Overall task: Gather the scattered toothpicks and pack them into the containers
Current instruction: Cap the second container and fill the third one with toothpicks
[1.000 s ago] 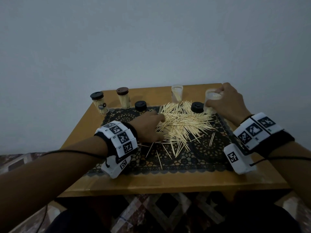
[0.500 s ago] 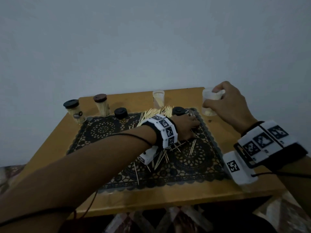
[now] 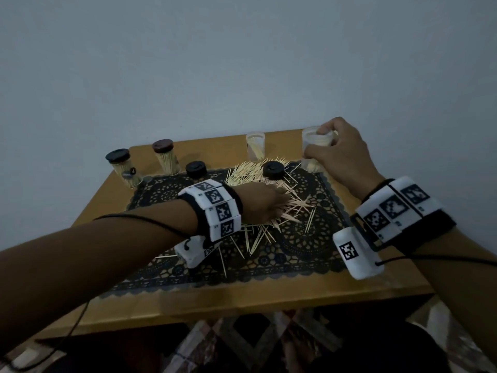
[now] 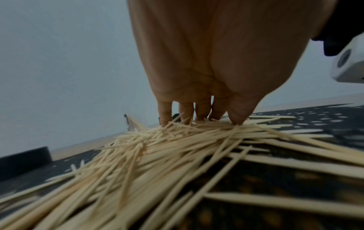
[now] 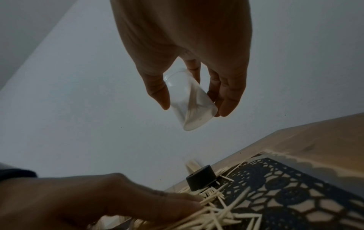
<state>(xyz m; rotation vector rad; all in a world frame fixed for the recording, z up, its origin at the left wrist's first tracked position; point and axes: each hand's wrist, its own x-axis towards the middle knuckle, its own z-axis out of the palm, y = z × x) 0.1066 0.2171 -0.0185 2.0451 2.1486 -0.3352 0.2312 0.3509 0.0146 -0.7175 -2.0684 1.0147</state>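
Many pale toothpicks lie heaped on a black lace mat. My left hand rests on the pile's right part, its straight fingertips and thumb pressing down into the toothpicks. Toothpicks poke out from under it. My right hand grips a clear open container at the table's far right corner. In the right wrist view that container is tilted, with a few toothpicks inside. A second clear open container stands at the back.
Two lidded jars full of toothpicks, one with a black lid and one with a brown lid, stand at the back left of the wooden table. Two loose black lids sit on the mat's far edge.
My left hand has moved from the pile's left side across to its right part. The right hand keeps hold of the clear container. The head view has shifted.
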